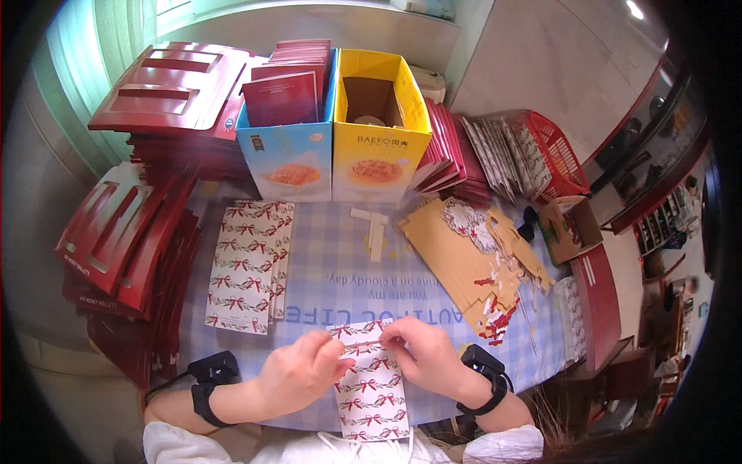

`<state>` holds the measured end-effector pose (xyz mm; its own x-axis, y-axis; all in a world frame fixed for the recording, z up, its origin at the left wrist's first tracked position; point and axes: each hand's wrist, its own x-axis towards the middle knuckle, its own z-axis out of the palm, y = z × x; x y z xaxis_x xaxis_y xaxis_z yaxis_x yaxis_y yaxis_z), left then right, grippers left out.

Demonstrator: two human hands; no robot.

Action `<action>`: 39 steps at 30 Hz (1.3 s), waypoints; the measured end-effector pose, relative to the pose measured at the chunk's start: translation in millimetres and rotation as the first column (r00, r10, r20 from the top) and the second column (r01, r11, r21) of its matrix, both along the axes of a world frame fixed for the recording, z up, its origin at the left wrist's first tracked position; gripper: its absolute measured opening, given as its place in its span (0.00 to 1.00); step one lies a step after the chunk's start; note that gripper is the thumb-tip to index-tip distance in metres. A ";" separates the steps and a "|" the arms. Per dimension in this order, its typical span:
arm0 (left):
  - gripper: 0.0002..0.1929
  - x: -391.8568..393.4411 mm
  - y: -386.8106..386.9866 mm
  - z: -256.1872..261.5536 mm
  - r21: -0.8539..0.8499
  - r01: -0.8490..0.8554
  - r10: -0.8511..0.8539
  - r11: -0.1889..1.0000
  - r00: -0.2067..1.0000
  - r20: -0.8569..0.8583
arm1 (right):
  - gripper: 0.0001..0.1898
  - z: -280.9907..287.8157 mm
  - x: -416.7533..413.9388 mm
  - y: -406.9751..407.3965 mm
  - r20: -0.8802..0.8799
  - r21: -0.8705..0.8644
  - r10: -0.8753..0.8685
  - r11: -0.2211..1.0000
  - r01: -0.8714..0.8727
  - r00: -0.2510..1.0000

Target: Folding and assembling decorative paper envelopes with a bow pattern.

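Note:
A patterned paper envelope (374,400), printed with red bows and green garlands, lies upright before me at the table's front edge. Its top flap (362,329) is marked off by a fold line. My left hand (301,368) has its fingers curled at the left end of that fold. At the right end, my right hand (426,359) pinches the flap's edge between thumb and finger. Beyond my left hand rests a small pile of envelopes (240,267) in the same print. Two pale strips (375,238) lie on the checked tablecloth (324,249), one across the other.
Stacks of red cardboard sleeves (168,87) and more sleeves (116,232) line the left. A blue carton (287,168) holding maroon packets and a yellow carton (377,168) stand behind. Rightward are kraft cards (440,255), red and white scraps (495,325), and a red basket (559,156).

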<state>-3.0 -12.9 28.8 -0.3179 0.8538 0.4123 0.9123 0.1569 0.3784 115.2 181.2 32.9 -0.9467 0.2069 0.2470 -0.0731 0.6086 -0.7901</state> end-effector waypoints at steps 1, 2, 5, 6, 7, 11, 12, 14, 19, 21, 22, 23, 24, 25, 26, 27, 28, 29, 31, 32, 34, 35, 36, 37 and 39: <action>0.19 -2.3 1.6 0.2 0.026 -0.050 0.049 0.998 0.998 0.039 | 0.10 -0.3 -0.2 0.3 -0.005 0.028 0.018 0.999 -0.018 1.000; 0.20 -4.9 1.8 0.7 0.009 -0.041 0.040 0.999 0.997 0.067 | 0.11 -0.4 0.1 0.6 -0.009 0.056 0.036 0.998 -0.035 0.999; 0.15 -12.4 2.5 0.2 0.062 0.109 -0.112 0.992 0.992 0.060 | 0.11 -2.0 1.1 -0.7 -0.075 0.126 0.067 0.990 -0.057 0.995; 0.14 -12.1 1.8 0.0 0.048 0.106 -0.110 0.993 0.992 0.070 | 0.11 -2.5 1.3 -0.8 -0.101 0.147 0.075 0.987 -0.060 0.992; 0.13 -11.6 0.3 0.0 0.047 0.106 -0.110 0.993 0.990 0.083 | 0.11 -2.9 1.4 -1.0 -0.127 0.169 0.085 0.984 -0.062 0.988; 0.12 -10.4 -0.6 -1.1 0.110 0.162 -0.177 0.981 0.973 0.149 | 0.12 -2.0 3.1 -1.1 -0.187 0.116 0.043 0.993 -0.021 0.981; 0.12 -10.2 -0.4 -1.0 0.126 0.176 -0.195 0.976 0.969 0.153 | 0.12 -1.6 3.2 -0.8 -0.200 0.103 0.038 0.995 -0.017 0.979; 0.10 -9.7 0.9 -0.2 0.154 0.205 -0.231 0.966 0.958 0.169 | 0.12 -1.0 2.7 -1.2 -0.218 0.079 0.027 0.997 -0.009 0.976; 0.10 -8.0 0.7 3.2 0.163 0.211 -0.240 0.964 0.953 0.186 | 0.12 -2.7 0.1 -8.8 -0.241 0.016 -0.070 0.997 0.076 0.968; 0.10 -8.1 0.3 3.6 0.163 0.183 -0.209 0.970 0.964 0.166 | 0.13 -1.8 1.1 -8.6 -0.227 0.054 -0.043 0.997 0.057 0.973; 0.10 -8.2 -0.2 3.7 0.170 0.178 -0.205 0.969 0.966 0.157 | 0.14 -1.5 1.1 -9.0 -0.222 0.078 -0.032 0.996 0.051 0.975; 0.10 -8.1 -0.8 3.7 0.168 0.172 -0.198 0.971 0.968 0.155 | 0.15 -1.3 1.0 -9.8 -0.217 0.102 -0.030 0.993 0.053 0.976; 0.10 -7.7 -1.2 3.5 0.159 0.160 -0.191 0.974 0.961 0.199 | 0.15 -1.1 1.1 -10.8 -0.225 0.124 -0.031 0.990 0.060 0.974; 0.10 -7.0 -1.3 3.2 0.143 0.150 -0.183 0.978 0.950 0.252 | 0.16 -0.8 1.5 -11.7 -0.221 0.144 -0.037 0.987 0.070 0.975; 0.10 -6.6 -1.3 2.6 0.130 0.146 -0.179 0.981 0.935 0.307 | 0.17 -0.4 2.2 -12.5 -0.230 0.124 -0.047 0.989 0.077 0.972; 0.10 -7.0 -0.6 1.7 0.150 0.153 -0.201 0.977 0.896 0.397 | 0.17 -0.1 3.1 -13.0 -0.227 0.104 -0.061 0.991 0.087 0.972; 0.10 -7.8 0.4 0.6 0.175 0.162 -0.229 0.971 0.845 0.484 | 0.18 0.1 3.7 -13.1 -0.224 0.085 -0.077 0.992 0.098 0.971; 0.09 -8.3 1.1 -0.3 0.192 0.165 -0.246 0.967 0.790 0.562 | 0.19 -0.1 3.7 -12.6 -0.230 0.082 -0.066 0.993 0.087 0.971; 0.09 -7.9 0.7 -0.9 0.143 0.143 -0.197 0.979 0.531 0.824 | 0.19 -0.9 3.3 -11.0 -0.242 0.077 -0.047 0.995 0.067 0.969; 0.09 -7.9 0.2 -0.8 0.117 0.140 -0.164 0.983 0.393 0.905 | 0.20 -1.2 3.5 -10.3 -0.240 0.083 -0.028 0.995 0.049 0.970; 0.10 -8.8 -1.0 -0.2 0.073 0.147 -0.108 0.986 0.246 0.963 | 0.20 -1.8 4.2 -9.5 -0.238 0.092 0.002 0.996 0.021 0.971; 0.10 -9.2 -1.3 0.2 0.076 0.150 -0.102 0.986 0.176 0.979 | 0.21 -2.1 4.9 -9.8 -0.207 0.055 -0.006 0.998 0.018 0.978; 0.11 -8.8 -0.7 0.3 0.084 0.129 -0.101 0.988 0.139 0.985 | 0.21 -2.5 5.6 -10.2 -0.175 0.016 -0.017 1.000 0.020 0.984; 0.12 -7.8 0.3 0.2 0.111 0.102 -0.121 0.989 0.101 0.987 | 0.21 -3.0 6.4 -10.6 -0.136 -0.013 -0.028 1.000 0.026 0.990; 0.13 -7.7 1.1 0.5 0.131 0.087 -0.139 0.988 0.087 0.986 | 0.21 -4.8 6.6 -9.8 -0.109 -0.256 -0.001 0.966 -0.027 0.994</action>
<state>-10.7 -11.8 29.3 -0.3629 0.9178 -0.1609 -0.2821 0.0563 0.9577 121.8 171.4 28.1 -0.9205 0.2647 0.2873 -0.1723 0.3850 -0.9067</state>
